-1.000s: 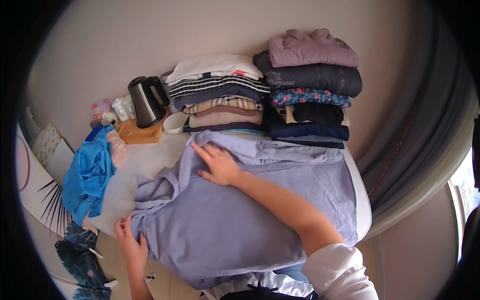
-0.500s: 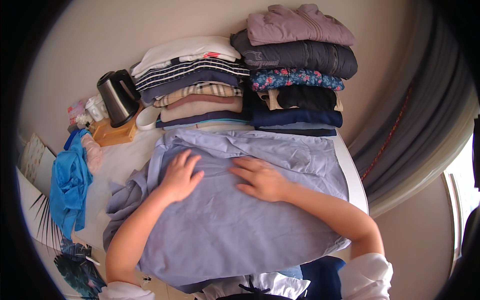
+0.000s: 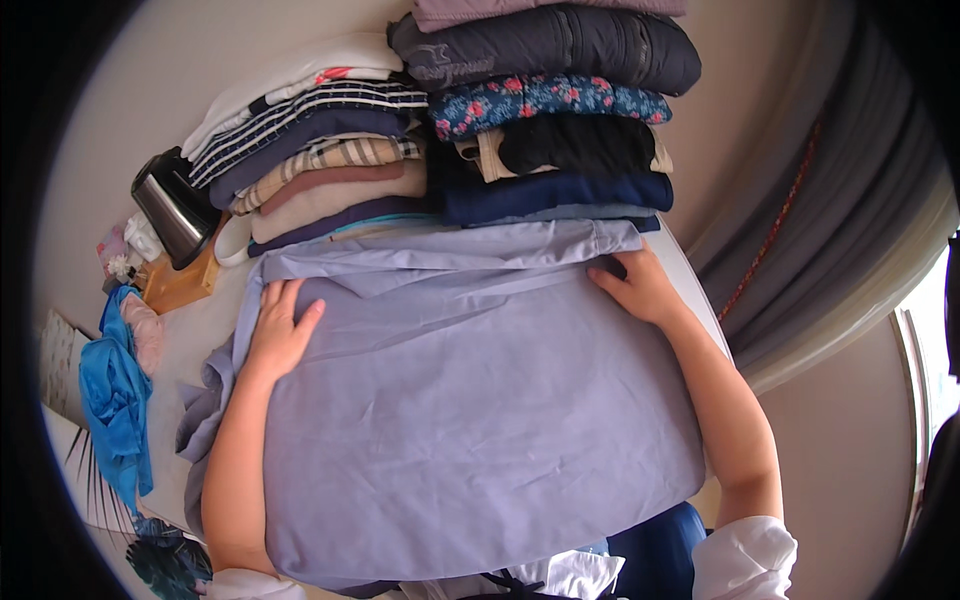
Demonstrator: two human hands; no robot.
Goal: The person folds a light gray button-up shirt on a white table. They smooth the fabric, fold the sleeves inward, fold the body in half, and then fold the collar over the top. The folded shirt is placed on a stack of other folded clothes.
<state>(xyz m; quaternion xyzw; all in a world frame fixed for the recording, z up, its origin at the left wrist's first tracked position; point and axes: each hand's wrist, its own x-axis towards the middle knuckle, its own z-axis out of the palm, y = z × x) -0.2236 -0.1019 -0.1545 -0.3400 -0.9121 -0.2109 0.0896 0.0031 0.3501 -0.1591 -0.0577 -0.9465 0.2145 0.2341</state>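
A large grey-lavender cloth (image 3: 480, 410) is spread over the table in front of me, wrinkled, with a folded band along its far edge. My left hand (image 3: 277, 335) lies on its far left part, fingers stretched toward the band and thumb apart. At the far right corner, my right hand (image 3: 645, 287) has its fingers around the edge of the band, which partly hides them; its thumb points left. Bunched folds of the same cloth hang by my left forearm. The near edge drapes toward my lap.
Behind the cloth stand two tall stacks of folded clothes, a left stack (image 3: 320, 150) and a right stack (image 3: 560, 110). A steel kettle (image 3: 175, 210) on a wooden tray (image 3: 185, 285) and a blue garment (image 3: 115, 390) are at left. A grey curtain (image 3: 790, 200) hangs at right.
My hands have moved apart, the right one out to the far right corner. The far band now lies straighter and farther back, and the view has shifted.
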